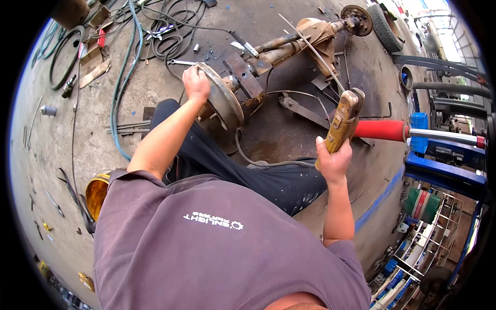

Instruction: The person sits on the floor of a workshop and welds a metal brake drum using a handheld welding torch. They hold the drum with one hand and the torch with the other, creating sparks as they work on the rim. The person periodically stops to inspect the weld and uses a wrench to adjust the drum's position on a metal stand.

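Note:
My left hand [197,83] is closed over the upper rim of a round metal brake backing plate [223,98] at the near end of a rusty vehicle axle [281,51]. In my right hand [336,157] is a worn yellow-brown welding electrode holder [342,120], gripped by its handle. A long thin welding rod [316,53] sticks out of its jaws, pointing up and left across the axle housing; whether it touches cannot be told. A thick dark steel block [243,76] sits against the axle tube beside the plate. The cable runs from the holder over my leg.
A red jack handle [380,130] lies right of the holder. Blue hoses [120,88] and tangled cables [178,36] spread at left. A wrench [182,62] lies behind the plate. A yellow bucket [96,194] stands by my left side. A tyre [385,28] and blue steel frame [444,170] are at right.

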`<state>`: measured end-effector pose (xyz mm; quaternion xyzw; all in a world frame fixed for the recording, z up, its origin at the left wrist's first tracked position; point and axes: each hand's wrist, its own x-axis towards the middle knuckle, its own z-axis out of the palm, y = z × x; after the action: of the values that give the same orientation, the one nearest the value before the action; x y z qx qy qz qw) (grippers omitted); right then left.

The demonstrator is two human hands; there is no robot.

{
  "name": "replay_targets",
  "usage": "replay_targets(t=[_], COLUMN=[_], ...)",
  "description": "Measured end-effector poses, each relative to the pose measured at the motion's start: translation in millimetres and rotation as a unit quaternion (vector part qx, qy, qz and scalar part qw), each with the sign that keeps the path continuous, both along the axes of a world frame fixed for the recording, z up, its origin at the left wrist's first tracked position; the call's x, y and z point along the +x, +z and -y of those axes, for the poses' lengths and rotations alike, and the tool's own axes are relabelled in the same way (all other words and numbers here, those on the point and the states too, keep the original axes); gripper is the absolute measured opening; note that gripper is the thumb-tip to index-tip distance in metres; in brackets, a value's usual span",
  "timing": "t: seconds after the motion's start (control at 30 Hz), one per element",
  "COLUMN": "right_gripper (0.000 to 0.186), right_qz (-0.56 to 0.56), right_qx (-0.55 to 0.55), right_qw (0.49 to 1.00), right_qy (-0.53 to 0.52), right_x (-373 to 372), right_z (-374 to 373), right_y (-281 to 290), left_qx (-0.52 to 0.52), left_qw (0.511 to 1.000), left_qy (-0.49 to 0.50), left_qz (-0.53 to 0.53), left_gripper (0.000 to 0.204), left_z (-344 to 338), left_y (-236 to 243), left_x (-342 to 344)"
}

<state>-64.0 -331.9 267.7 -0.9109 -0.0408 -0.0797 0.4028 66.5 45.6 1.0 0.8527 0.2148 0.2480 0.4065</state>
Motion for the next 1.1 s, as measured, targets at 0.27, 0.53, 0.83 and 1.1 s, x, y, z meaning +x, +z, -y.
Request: replay_targets(t=[0.27,0.53,0.83,1.1], right_gripper=[0.051,0.056,0.062,0.063], right_qz=[-0.082,-0.101,-0.106,-0.106], right_qx=[-0.191,-0.243,-0.294,-0.318], right_qw=[0.97,0.939,0.922,0.913], right_qy=[0.129,0.223,0.228,0.232], right_x=[6.3,30.9,32.2,41.0], right_z=[26.6,-27.2,-51.1,-65.3], right_y=[70.7,38.4,-9.4,-31.7], left_qx=[0.03,-0.004,-0.077,-0.08], left_qw=[1.0,0.997,0.988,0.991], left_qy=[0.004,-0.071,0.05,0.036], left_qz=[-0.001,0.039,0.121,0.097], left_gripper=[0.033,0.042,0.016,0.021], left_z=[9.9,9.9,16.7,17.8], left_y=[-6.0,20.3,5.8,8.6], left_x=[-8.2,-30.5,-9.9,-11.8])
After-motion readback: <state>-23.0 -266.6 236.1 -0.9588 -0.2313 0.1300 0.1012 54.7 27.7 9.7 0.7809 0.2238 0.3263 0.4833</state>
